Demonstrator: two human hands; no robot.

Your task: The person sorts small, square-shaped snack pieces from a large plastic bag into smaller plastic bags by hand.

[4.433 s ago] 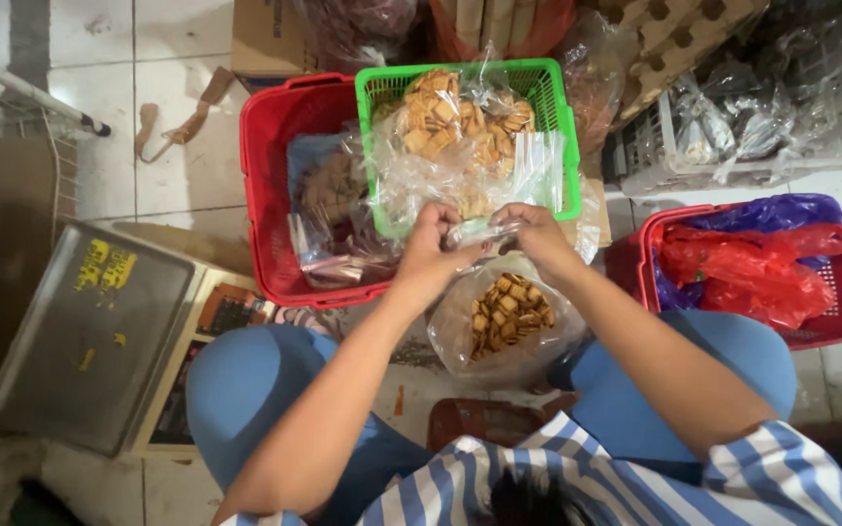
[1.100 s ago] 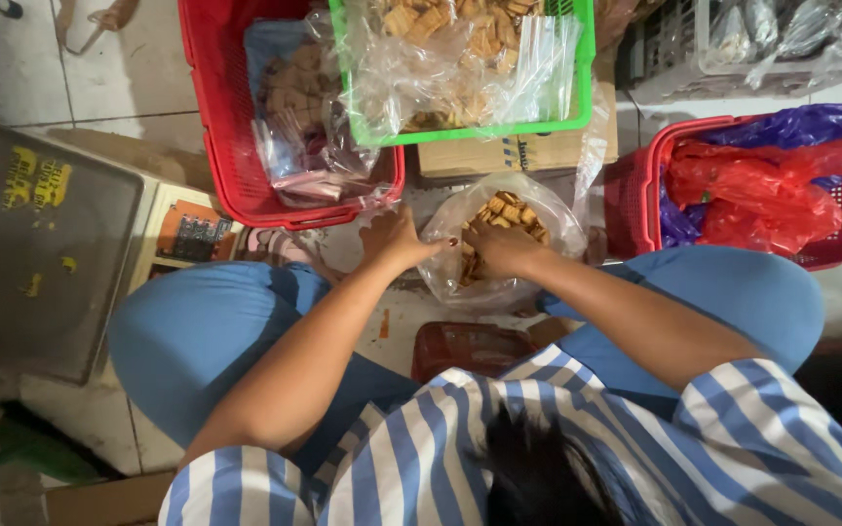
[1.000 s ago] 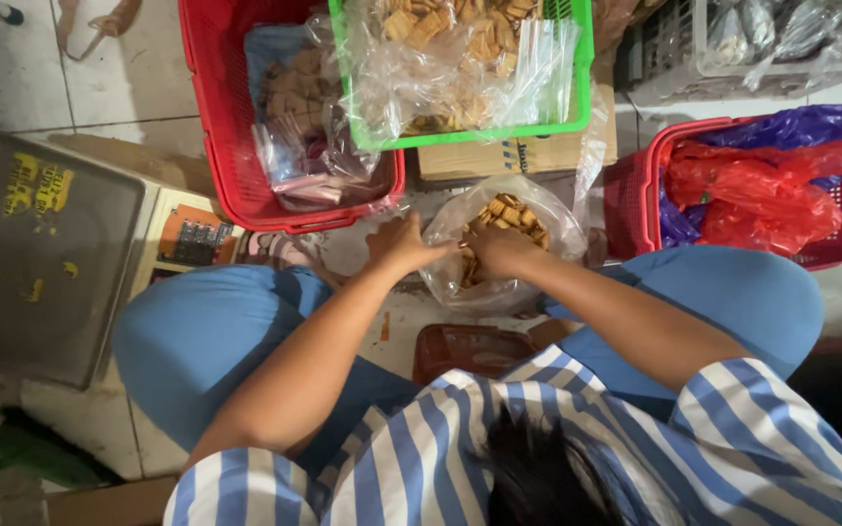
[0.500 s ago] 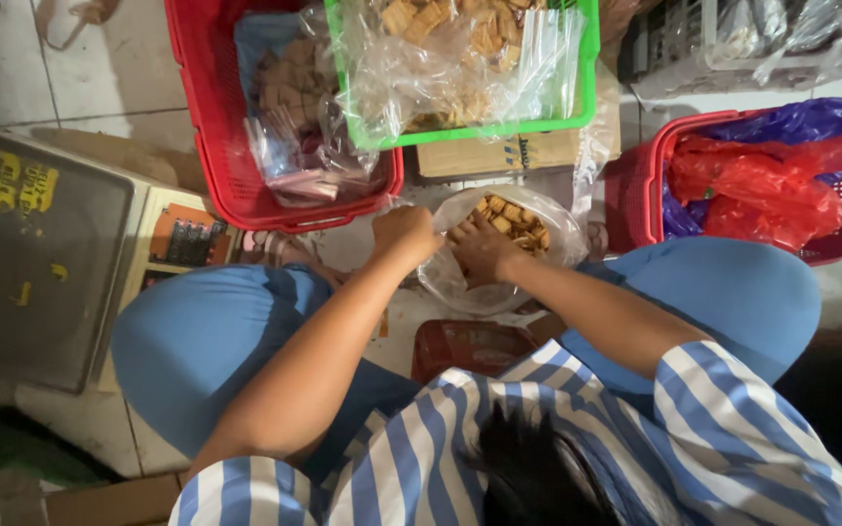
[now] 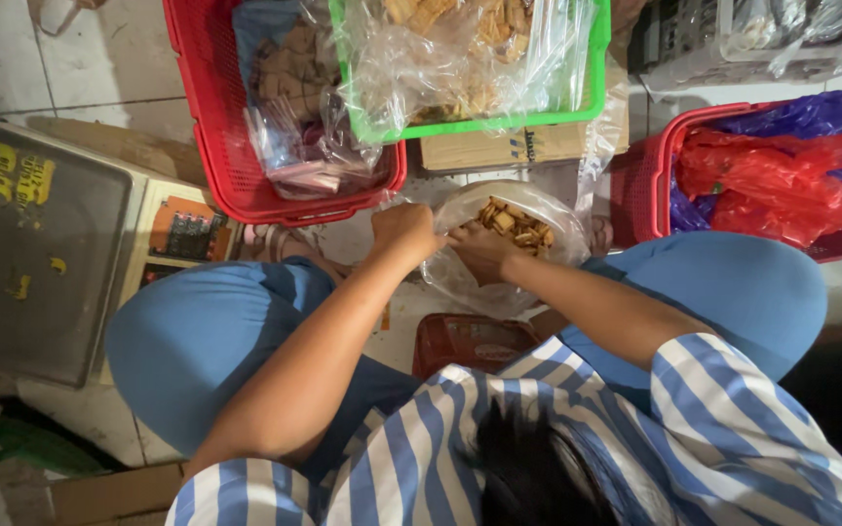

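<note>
**Two hands at a clear bag of brown snack pieces**

A big gray metal scale (image 5: pixel 36 248) sits on the tiled floor at the left. Next to it is a red basket (image 5: pixel 209 127) full of clear bags with dark brown snacks inside. A green basket (image 5: pixel 596 58) rests partly on top of the red one, and it holds a big clear bag of lighter brown pieces. At the right, another red basket (image 5: pixel 640 190) holds red and purple plastic bags.

Between the person's knees is a clear plastic bag (image 5: pixel 548 209) with small brown snack pieces (image 5: pixel 514 222) in it. The left hand (image 5: pixel 406 232) is closed in a fist on the left edge of the bag. The right hand (image 5: pixel 479 251) is at the bag's mouth, touching the snack pieces, but its fingers are partly hidden, so I cannot tell how tight they are. The two hands are just beside each other.
</note>
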